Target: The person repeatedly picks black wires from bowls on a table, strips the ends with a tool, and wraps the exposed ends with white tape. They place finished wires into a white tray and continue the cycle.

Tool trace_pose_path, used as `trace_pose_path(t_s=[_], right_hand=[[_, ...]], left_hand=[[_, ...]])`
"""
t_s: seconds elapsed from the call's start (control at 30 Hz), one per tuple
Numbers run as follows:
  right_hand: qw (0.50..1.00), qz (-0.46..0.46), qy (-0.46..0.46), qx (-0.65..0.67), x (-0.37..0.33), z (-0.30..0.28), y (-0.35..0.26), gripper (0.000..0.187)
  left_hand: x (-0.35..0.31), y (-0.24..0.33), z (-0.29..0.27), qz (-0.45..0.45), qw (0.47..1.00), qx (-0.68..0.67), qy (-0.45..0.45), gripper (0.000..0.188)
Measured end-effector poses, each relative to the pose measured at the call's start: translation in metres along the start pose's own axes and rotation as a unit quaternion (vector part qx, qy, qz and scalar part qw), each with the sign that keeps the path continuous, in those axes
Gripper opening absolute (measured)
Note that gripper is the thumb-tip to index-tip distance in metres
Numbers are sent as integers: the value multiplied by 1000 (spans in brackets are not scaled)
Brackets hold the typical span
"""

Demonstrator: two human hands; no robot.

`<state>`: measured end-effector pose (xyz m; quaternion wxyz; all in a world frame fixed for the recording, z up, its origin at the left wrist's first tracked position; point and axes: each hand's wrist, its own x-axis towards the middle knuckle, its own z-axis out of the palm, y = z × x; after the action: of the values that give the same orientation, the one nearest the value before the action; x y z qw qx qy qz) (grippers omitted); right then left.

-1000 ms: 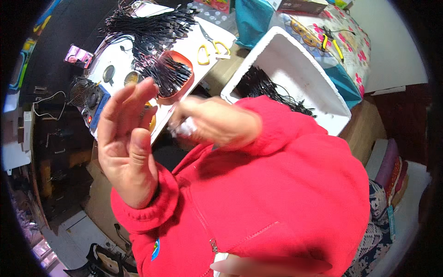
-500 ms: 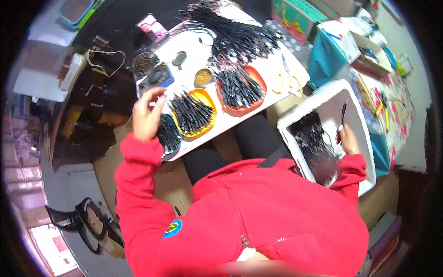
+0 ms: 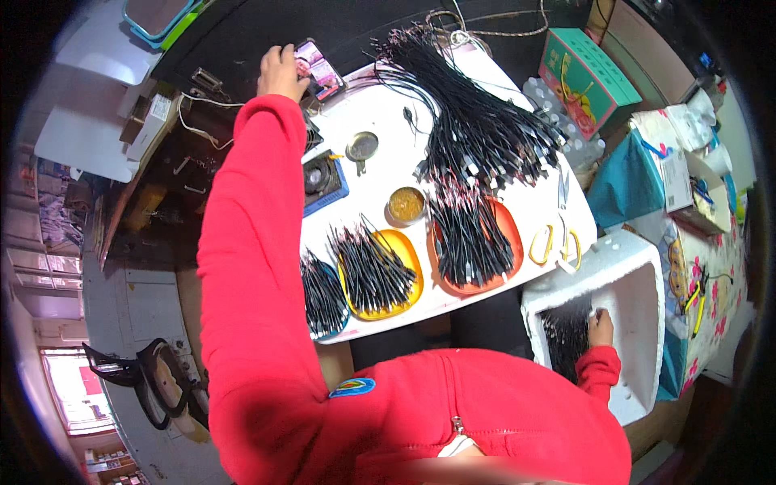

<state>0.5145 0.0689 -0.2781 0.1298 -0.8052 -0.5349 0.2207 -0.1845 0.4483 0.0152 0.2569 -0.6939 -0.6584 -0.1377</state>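
Note:
My left hand (image 3: 283,74) is stretched to the far left, fingers bent and apart, at the left edge of a propped phone (image 3: 320,71) with a lit pink screen. Whether it touches the phone is hard to make out. My right hand (image 3: 600,330) is low inside a white foam box (image 3: 594,263), beside a heap of short black cables (image 3: 567,331). Its fingers are curled, with a small pale spot at their tips; what they hold is unclear. Bundles of black cables lie in an orange tray (image 3: 516,234), a yellow tray (image 3: 414,257) and a blue tray (image 3: 335,327).
A large pile of long black cables (image 3: 477,113) covers the table's far side. Nearer are a round tin (image 3: 406,204) of amber stuff, a small lidded dish (image 3: 362,146), a blue-based device (image 3: 327,182) and yellow-handled scissors (image 3: 556,242). Yellow-handled pliers (image 3: 697,299) lie on flowered cloth at right.
My left hand has moved from above the blue tray up to the phone. My right hand sits deeper in the box, and the black cable piece it held up no longer shows. The view has shifted.

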Motion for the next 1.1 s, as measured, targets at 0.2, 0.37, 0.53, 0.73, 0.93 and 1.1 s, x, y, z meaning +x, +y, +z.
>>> trace_pose_path(t_s=[0.2,0.37,0.53,0.73,0.93,1.1], right_hand=[[999,7,-49,15,-6,0,9,25],[998,7,-63,17,-5,4,0,23],[999,-9,-19,28,-8,0,5,22],[999,-22,-24,-23,-16,-33,16,19],[952,-85,-291,-33,-38,-103,-102,27],[888,-344,-283,112,-82,-119,-275,18]], left_hand=[[12,11,24,-34,997,62,-42,85],[18,2,38,-8,994,110,-1,53],[34,-26,34,3,993,28,111,33],[12,-72,-55,-1,959,-56,277,26],[-167,-40,-157,-102,967,-231,-6,17],[-312,53,-165,-164,958,-172,-160,17]])
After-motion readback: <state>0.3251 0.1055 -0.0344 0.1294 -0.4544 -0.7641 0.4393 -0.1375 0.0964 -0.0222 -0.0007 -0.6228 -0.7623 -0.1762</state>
